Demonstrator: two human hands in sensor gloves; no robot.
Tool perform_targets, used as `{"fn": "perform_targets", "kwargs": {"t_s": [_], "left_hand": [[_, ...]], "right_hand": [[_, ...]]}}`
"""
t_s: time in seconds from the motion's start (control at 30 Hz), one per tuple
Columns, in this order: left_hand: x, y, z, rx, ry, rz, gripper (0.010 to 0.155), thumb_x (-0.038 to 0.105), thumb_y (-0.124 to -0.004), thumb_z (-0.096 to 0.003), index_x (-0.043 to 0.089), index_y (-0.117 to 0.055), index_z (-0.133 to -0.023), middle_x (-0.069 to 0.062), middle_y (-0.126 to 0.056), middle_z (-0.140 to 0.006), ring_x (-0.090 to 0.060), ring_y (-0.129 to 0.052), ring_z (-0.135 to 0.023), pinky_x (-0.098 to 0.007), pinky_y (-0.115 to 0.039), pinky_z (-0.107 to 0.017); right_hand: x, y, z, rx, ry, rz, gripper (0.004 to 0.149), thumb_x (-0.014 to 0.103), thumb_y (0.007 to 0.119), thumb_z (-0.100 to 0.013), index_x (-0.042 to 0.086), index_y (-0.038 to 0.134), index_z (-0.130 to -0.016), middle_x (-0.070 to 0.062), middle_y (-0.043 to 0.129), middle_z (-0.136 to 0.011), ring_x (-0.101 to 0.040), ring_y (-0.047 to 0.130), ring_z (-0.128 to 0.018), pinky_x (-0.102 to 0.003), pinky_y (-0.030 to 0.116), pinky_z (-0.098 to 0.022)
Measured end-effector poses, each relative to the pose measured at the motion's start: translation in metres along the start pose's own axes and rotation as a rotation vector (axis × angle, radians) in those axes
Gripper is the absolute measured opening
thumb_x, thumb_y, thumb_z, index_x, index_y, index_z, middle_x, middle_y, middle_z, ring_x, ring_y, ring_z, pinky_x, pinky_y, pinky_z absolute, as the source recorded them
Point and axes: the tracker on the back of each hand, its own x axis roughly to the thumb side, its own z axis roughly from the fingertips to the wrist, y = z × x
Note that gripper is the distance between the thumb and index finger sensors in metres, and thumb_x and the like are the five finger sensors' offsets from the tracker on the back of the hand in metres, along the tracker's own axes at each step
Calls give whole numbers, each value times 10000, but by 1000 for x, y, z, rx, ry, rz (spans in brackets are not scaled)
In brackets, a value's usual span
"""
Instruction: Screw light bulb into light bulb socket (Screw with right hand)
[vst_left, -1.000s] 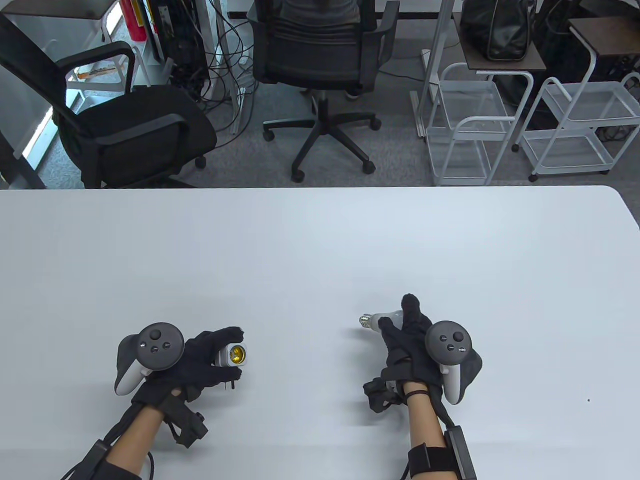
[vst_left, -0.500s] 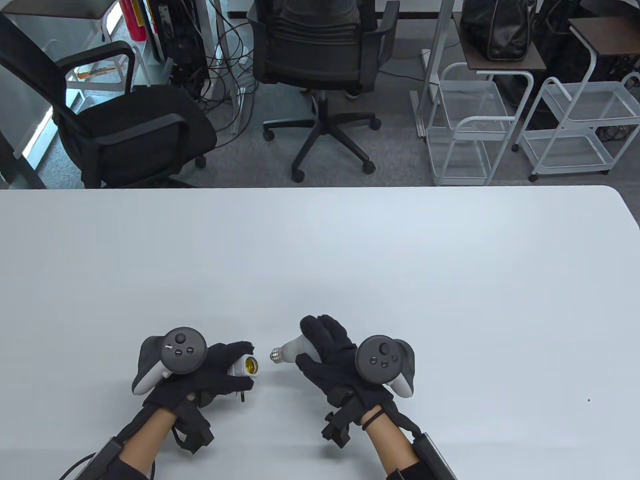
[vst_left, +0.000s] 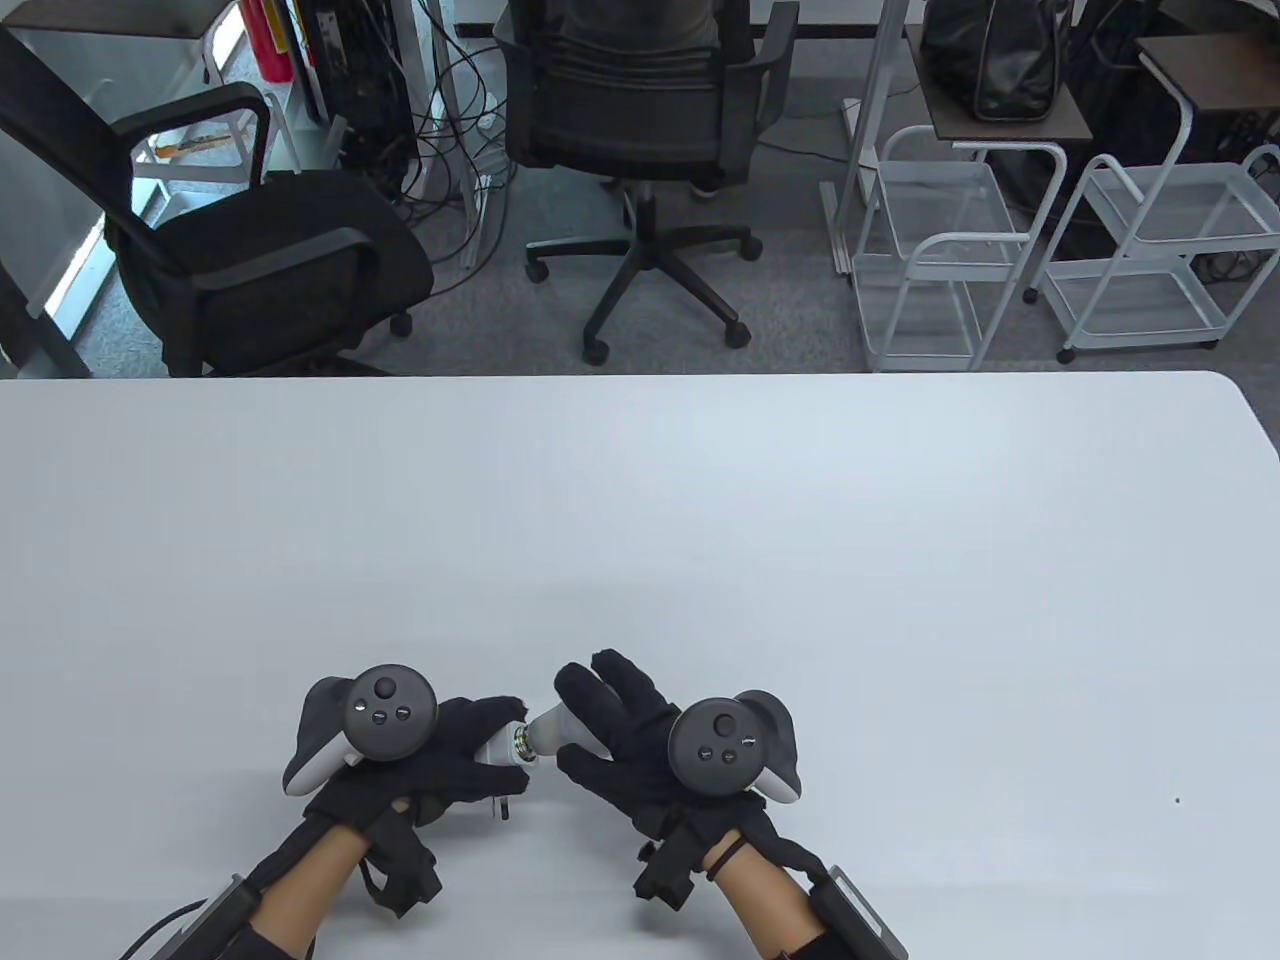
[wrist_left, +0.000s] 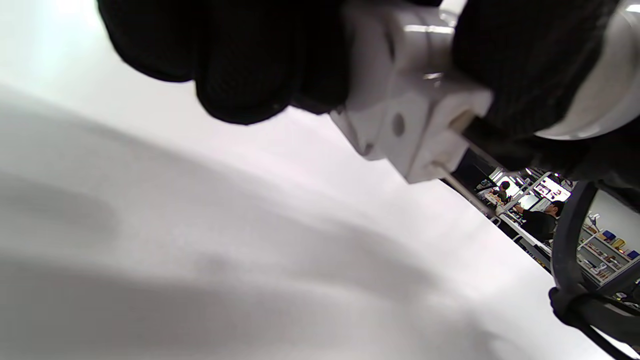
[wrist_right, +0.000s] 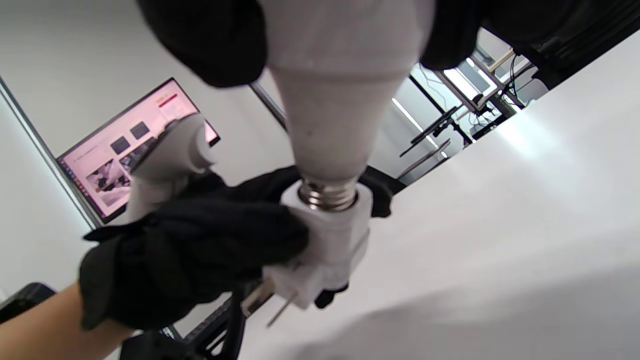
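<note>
One light bulb (vst_left: 558, 727), white, its metal threaded base (wrist_right: 327, 195) seated in the mouth of the socket, some thread showing at the rim; we find it above the near edge of the table (vst_left: 700, 520), between the two hands. One light bulb socket (vst_left: 497, 747), white, plug-type, two metal prongs (wrist_right: 267, 302) projecting from its underside. One right hand (vst_left: 640, 745), gloved black, fingers wrapped around the bulb's glass end. One left hand (vst_left: 440, 755), gloved black, fingers closed around the socket body. Two trackers, one on the back of each hand. Beyond the table we count two black office chairs (vst_left: 630, 130) and two white wire carts (vst_left: 940, 250).
</note>
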Motion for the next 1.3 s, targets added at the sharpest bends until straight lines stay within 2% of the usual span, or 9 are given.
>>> {"fn": "perform_targets", "kwargs": {"t_s": [0.2,0.5,0.7,0.93,1.1,1.3], "left_hand": [[-2,5,3,46,14,-31,763,569,-890,-456,176,-658,-1067,-149,-827,-792,-243,-857,-626,-586,-627,-693],[12,9,9,117,-23,-201,762,555,-904,-442,172,-672,-1058,-153,-835,-776,-243,-862,-611,-588,-636,-685],[14,8,9,113,-30,-202,760,555,-903,-442,174,-673,-1059,-153,-835,-776,-242,-862,-611,-588,-636,-685],[14,10,10,126,-26,-232,760,549,-906,-441,174,-671,-1058,-156,-834,-775,-245,-862,-609,-588,-636,-685],[13,11,11,139,-18,-244,758,538,-912,-440,165,-677,-1057,-164,-833,-771,-249,-861,-604,-592,-634,-682],[13,11,10,133,-16,-237,759,540,-909,-443,162,-676,-1058,-166,-836,-767,-249,-862,-601,-592,-637,-678]], "right_hand": [[-2,1,-1,81,-17,-62,582,237,695,-578,80,393,-1050,-383,237,-1003,-612,584,-778,-702,575,-505],[-10,0,1,79,12,-120,587,271,691,-589,67,389,-1048,-378,371,-982,-588,690,-716,-660,666,-449],[-13,-6,1,45,36,-117,578,341,676,-606,75,411,-1045,-431,549,-866,-443,899,-482,-514,805,-302],[-17,-3,2,53,50,-205,555,313,667,-609,54,445,-1046,-443,495,-897,-494,852,-541,-558,765,-351],[-21,2,4,55,85,-352,573,241,666,-594,20,415,-1060,-458,343,-950,-575,773,-593,-616,707,-388],[-20,1,4,28,85,-292,563,253,662,-598,22,432,-1058,-456,408,-928,-545,810,-560,-589,735,-362]]}}
